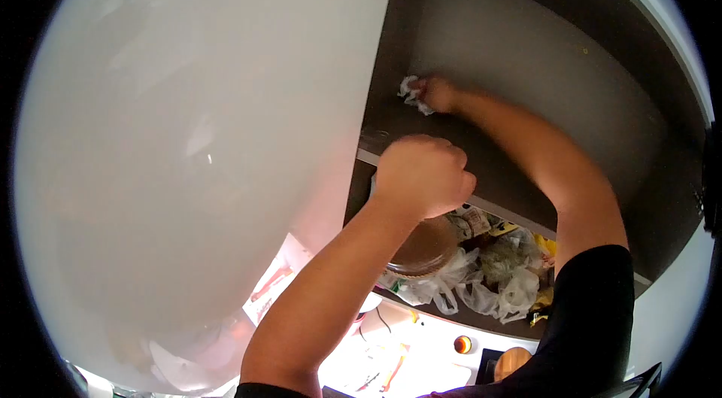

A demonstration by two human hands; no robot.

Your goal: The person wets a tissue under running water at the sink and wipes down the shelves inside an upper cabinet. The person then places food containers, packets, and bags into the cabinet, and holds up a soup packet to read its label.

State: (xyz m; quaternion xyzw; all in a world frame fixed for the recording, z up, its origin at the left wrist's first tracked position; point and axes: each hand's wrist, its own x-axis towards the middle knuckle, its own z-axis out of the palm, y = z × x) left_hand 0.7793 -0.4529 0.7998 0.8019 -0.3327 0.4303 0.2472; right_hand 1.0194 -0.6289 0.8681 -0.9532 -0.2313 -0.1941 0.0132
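Note:
My right hand reaches deep into the upper compartment of a dark cabinet and is closed on a crumpled white tissue. The tissue touches the compartment's surface near its back left corner. Nearer to me, my left hand is a fist in front of the front edge of the shelf. The inside of its fingers is hidden, so I cannot tell whether it grips that edge or holds something.
A large glossy white door stands open on the left. Below the shelf are a round brown lidded container and several plastic bags. Farther down, a bright counter holds a small dark round item and a wooden round piece.

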